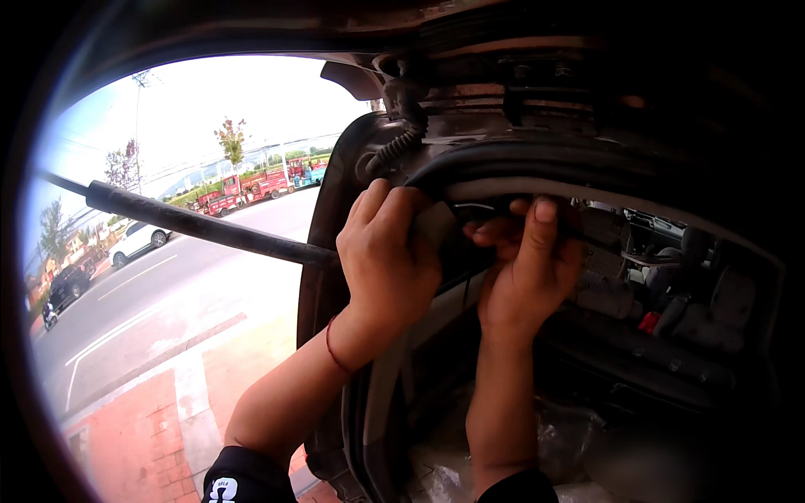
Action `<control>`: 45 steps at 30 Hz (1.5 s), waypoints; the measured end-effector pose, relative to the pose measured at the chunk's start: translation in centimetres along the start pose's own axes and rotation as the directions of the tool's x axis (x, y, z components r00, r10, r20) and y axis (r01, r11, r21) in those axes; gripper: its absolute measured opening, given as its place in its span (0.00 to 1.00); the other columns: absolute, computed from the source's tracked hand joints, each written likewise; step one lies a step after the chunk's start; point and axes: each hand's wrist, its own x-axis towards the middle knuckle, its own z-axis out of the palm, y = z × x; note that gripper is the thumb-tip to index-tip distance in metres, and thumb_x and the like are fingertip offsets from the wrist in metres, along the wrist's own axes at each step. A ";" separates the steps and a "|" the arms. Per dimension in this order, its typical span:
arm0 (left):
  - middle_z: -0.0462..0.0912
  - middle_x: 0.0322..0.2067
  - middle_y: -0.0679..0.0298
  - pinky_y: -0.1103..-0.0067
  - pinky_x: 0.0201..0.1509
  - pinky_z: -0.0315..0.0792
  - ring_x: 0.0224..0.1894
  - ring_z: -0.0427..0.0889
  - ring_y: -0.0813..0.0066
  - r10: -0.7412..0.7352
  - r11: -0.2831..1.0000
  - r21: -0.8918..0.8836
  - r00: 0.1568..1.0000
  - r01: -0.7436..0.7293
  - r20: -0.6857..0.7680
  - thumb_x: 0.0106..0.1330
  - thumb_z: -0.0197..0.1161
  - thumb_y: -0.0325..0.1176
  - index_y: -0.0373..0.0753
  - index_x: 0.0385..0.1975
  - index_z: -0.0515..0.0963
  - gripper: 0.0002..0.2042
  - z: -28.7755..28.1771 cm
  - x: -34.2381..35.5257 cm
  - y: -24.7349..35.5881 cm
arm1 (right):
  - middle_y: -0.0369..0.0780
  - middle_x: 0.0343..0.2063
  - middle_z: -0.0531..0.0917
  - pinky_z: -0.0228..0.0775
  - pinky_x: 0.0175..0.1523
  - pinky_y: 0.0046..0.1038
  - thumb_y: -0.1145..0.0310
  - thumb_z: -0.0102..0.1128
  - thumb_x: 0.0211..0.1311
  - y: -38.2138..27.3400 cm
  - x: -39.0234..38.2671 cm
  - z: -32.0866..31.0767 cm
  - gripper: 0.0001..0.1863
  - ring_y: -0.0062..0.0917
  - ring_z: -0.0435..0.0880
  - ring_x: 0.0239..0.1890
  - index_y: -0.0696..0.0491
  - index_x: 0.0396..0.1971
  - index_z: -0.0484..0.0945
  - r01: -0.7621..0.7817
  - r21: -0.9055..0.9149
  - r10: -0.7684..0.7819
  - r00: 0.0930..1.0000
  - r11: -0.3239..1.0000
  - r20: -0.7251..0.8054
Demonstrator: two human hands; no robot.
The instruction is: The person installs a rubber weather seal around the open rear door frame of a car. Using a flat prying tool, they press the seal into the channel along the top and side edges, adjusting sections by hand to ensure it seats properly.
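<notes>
Left hand (387, 251) curls in by the black seal (537, 159), right hand (532, 272) beside it, thumb up; whether they grip anything, I can't tell. The seal arches along the rear frame (323, 302)'s top, dim seats (728, 306) inside; outside, reddish paving (147, 457), then grey road (205, 277).

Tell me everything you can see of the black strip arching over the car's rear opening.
The black strip looks like smooth, rounded rubber with a dull sheen. It arches just above the grey trim and curves down at its left, where the left hand hides it; whether that hand grips it, I cannot tell. Toward the right it fades into shadow, so that end is unclear.
</notes>
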 end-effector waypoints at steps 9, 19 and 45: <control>0.73 0.29 0.56 0.60 0.34 0.71 0.35 0.77 0.49 0.016 1.000 -0.019 1.000 -0.016 -0.019 0.45 0.56 0.16 0.36 0.31 0.78 0.13 0.0 0.3 -0.2 | 0.39 0.26 0.82 0.69 0.33 0.26 0.59 0.60 0.76 -3.8 -3.1 -4.3 0.17 0.24 0.76 0.22 0.58 0.32 0.82 0.406 -0.679 -0.185 0.908 0.612 0.376; 0.72 0.28 0.57 0.60 0.32 0.70 0.33 0.76 0.51 0.067 0.996 -0.044 0.994 -0.071 -0.092 0.48 0.60 0.20 0.38 0.30 0.78 0.10 0.9 0.1 -1.0 | 0.42 0.26 0.84 0.74 0.32 0.36 0.62 0.61 0.74 -2.4 -0.3 0.4 0.08 0.38 0.85 0.27 0.51 0.41 0.82 0.587 -0.766 -0.109 0.807 0.262 0.581; 0.80 0.46 0.49 0.61 0.52 0.76 0.51 0.81 0.47 -0.013 0.995 -0.089 0.949 0.043 0.316 0.57 0.72 0.32 0.33 0.57 0.76 0.26 -3.5 2.2 -2.2 | 0.32 0.24 0.82 0.70 0.31 0.20 0.66 0.61 0.75 -6.5 0.6 1.2 0.09 0.13 0.78 0.24 0.54 0.48 0.80 0.051 -0.833 0.276 0.931 0.552 0.240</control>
